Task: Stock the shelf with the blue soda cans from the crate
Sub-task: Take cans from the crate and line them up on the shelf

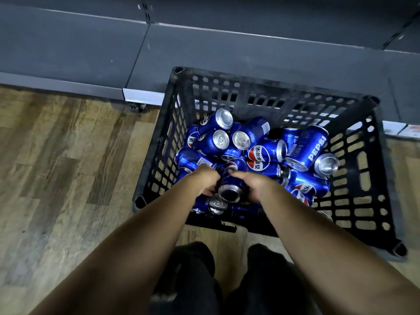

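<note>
Wooden flooring [68,167] is surrounding the black crate [368,201] at centre frame; left hand [202,180] and right hand [254,185] are together gripping one blue can [230,189], best lifted straight up.

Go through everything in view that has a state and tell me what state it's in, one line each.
Left hand: grips the held can from the left.
Right hand: grips the same can from the right.
Held can: lying tilted, end toward the camera.
Crate: on the floor, holding a jumbled pile of cans.
Shelf: no cans on it.
</note>
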